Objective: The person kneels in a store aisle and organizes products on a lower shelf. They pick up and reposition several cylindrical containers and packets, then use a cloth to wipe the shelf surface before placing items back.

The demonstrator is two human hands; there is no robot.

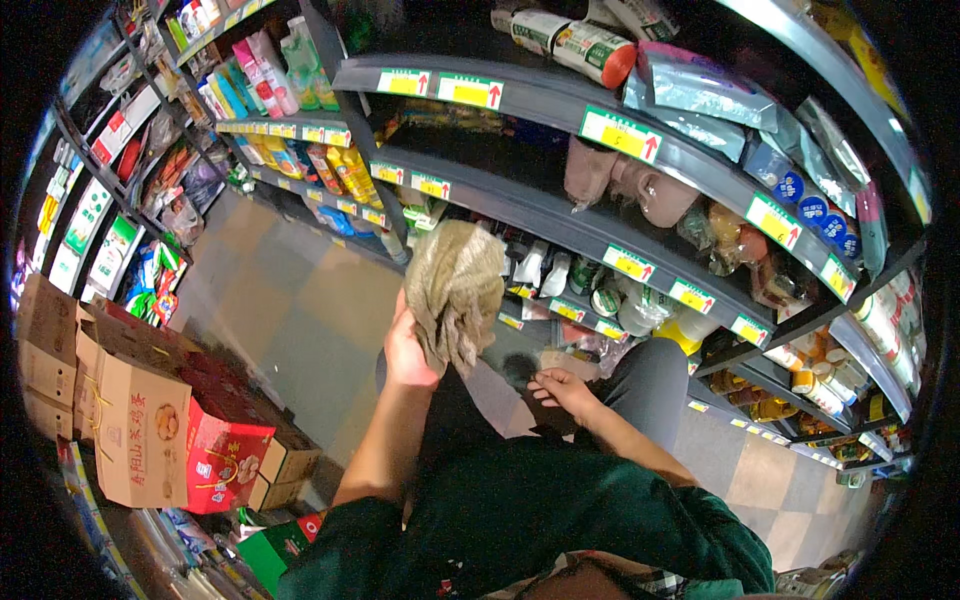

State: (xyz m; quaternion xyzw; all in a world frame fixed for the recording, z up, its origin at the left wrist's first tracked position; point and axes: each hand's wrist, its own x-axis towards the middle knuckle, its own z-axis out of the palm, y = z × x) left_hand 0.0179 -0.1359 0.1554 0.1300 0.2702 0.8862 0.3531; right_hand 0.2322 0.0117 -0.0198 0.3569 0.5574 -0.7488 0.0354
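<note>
My left hand (411, 346) holds up a crumpled greyish-brown cloth (459, 289), its folds hanging over the fingers and hiding part of them. The cloth is in front of the lower shelves. My right hand (561, 391) is above my lap near my bent knee, its fingers curled and nearly together; whether anything small is between them I cannot tell. Ahead stands a dark metal shelf unit (495, 191) with yellow, green and white price tags. Its middle shelf bears a few bagged pinkish items (660, 196), and bottles and jars (606, 300) stand lower down.
Silvery plastic packages (712, 97) lie on the upper shelf at right. Shelves with bottles (352, 176) continue at left. Cardboard cartons (142, 427) and a red box (225, 457) stand at lower left beside the tiled floor (300, 292). More bottles (821, 390) fill shelves at right.
</note>
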